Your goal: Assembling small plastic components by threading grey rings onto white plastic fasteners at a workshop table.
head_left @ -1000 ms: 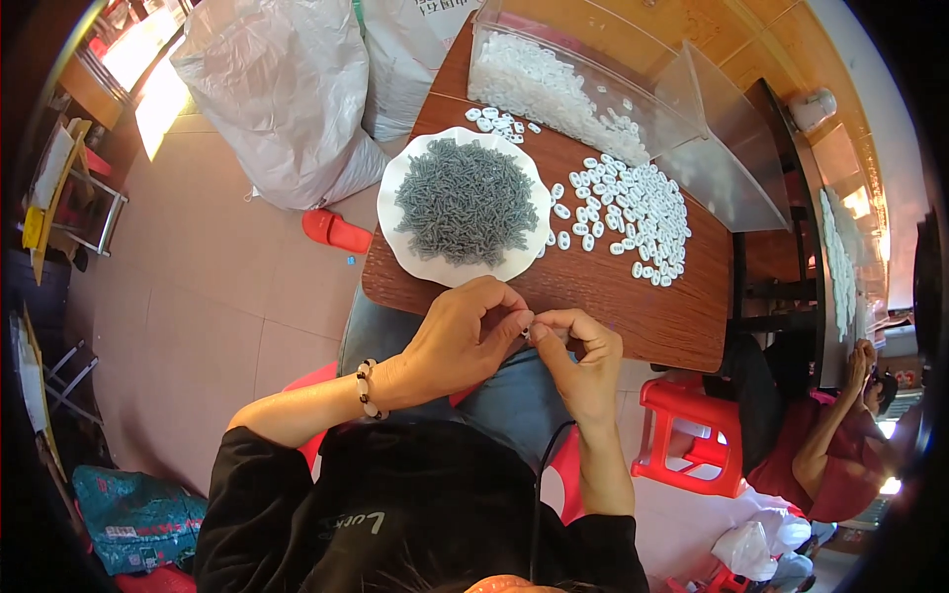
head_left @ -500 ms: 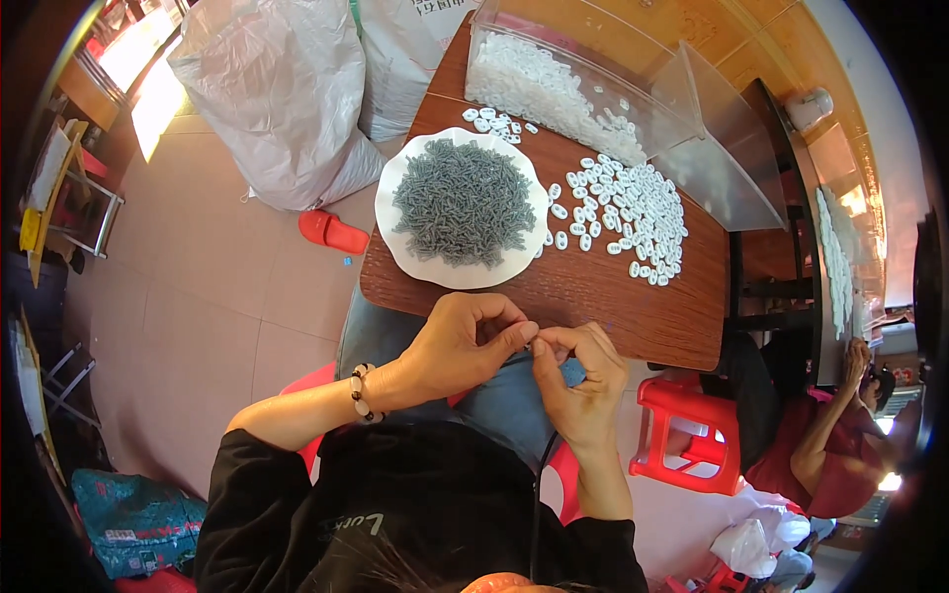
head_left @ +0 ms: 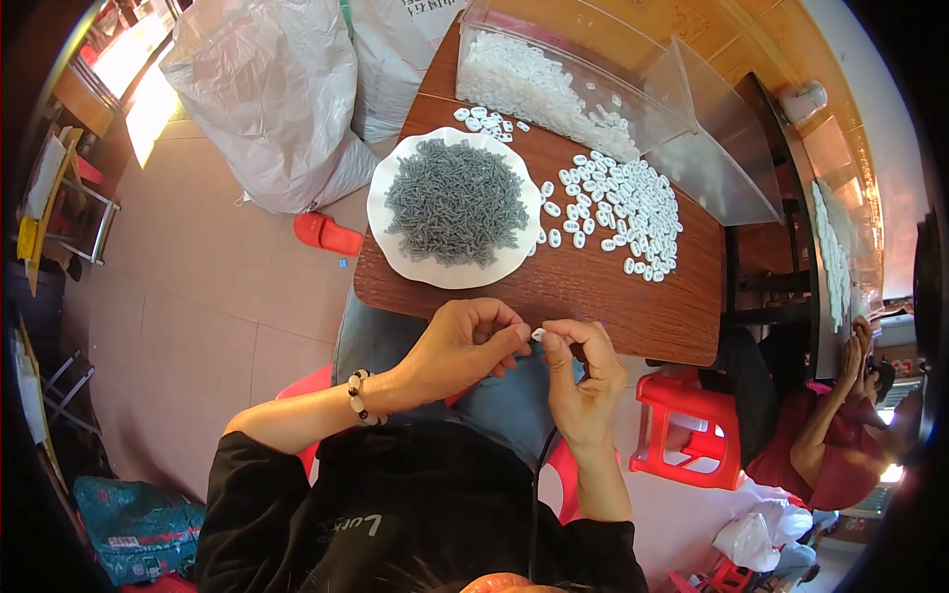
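Both hands share one grip: the left hand [head_left: 465, 348] and the right hand [head_left: 583, 381] pinch a small white plastic piece [head_left: 538, 335] between their fingertips, just off the near edge of the brown wooden tabletop [head_left: 633, 306]. Beyond them sit a white scalloped plate [head_left: 395, 252] heaped with small grey screws [head_left: 455, 203], then scattered white oval plastic pieces [head_left: 623, 208], then a clear plastic bin [head_left: 692, 148].
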Tool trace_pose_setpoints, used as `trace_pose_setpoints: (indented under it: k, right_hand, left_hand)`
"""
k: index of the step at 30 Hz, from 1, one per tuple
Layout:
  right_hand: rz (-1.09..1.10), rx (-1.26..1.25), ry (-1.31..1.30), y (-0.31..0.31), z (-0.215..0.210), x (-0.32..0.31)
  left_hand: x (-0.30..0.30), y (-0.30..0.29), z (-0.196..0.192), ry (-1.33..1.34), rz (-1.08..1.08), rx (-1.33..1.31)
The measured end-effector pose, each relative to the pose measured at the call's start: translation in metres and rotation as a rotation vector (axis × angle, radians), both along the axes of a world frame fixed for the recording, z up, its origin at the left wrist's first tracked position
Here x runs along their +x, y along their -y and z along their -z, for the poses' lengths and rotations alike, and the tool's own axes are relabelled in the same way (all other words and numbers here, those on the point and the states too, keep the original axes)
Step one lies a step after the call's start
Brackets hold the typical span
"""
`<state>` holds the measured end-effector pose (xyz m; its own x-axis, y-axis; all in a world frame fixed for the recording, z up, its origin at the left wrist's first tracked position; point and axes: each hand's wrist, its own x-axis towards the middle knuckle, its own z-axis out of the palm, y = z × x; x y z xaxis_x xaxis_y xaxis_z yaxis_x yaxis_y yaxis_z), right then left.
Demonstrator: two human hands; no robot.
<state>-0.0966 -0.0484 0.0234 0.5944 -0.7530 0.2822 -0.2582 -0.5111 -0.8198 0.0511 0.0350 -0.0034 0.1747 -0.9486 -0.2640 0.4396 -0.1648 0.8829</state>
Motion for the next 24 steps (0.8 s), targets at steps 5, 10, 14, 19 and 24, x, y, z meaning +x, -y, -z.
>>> trace_pose_setpoints:
  k: [5,10,14,19,24]
  right_hand:
    - [-0.067,-0.184,-0.024,0.003,0.000,0.001]
    - [-0.076,-0.095,-0.029,0.003,0.003,-0.004]
    - [-0.089,-0.079,-0.034,0.005,0.004,-0.006]
    - [-0.139,-0.018,-0.061,0.007,0.003,-0.011]
    - [-0.128,0.058,-0.069,0.007,0.005,-0.016]
  left_hand:
    - [-0.004,0.000,0.006,-0.065,0.005,-0.009]
    - [-0.005,0.000,0.008,-0.016,-0.009,-0.013]
    - [-0.005,0.000,0.004,-0.006,0.005,-0.009]
    - [-0.008,-0.001,0.004,-0.002,-0.005,0.000]
    - [-0.007,0.000,0.006,-0.002,0.030,0.037]
